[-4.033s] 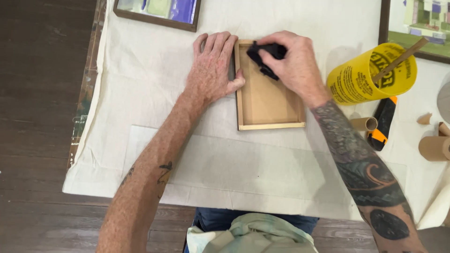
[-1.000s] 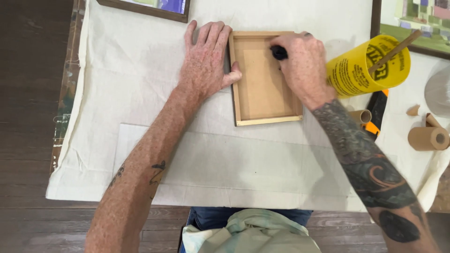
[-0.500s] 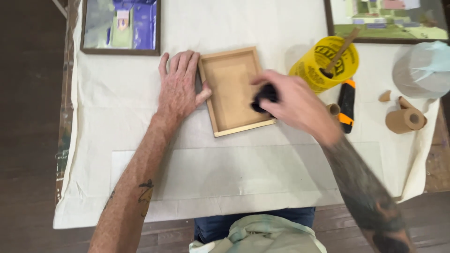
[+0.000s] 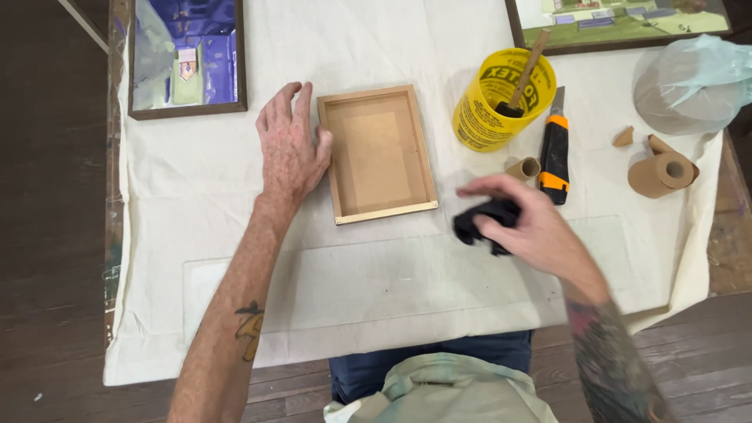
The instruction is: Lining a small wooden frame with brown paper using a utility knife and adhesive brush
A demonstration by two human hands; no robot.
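A small wooden frame (image 4: 377, 153) lies back side up on a white cloth (image 4: 196, 235) covering the table. My left hand (image 4: 290, 149) rests flat on the cloth, fingers spread, its thumb against the frame's left edge. My right hand (image 4: 526, 223) hovers to the right of the frame and nearer to me, closed around a crumpled black rag (image 4: 479, 222). The hand and rag are clear of the frame.
A yellow tub (image 4: 501, 102) with a wooden-handled brush stands right of the frame. Beside it lie a black and orange utility knife (image 4: 554, 153), a small paper tube (image 4: 523, 168) and a brown paper roll (image 4: 662, 172). Framed pictures (image 4: 186, 59) sit at the back corners, a plastic-covered object (image 4: 689, 74) far right.
My right hand has lifted the black rag off the frame and drawn it right and toward me. The left hand stays by the frame's left edge. The view has shifted.
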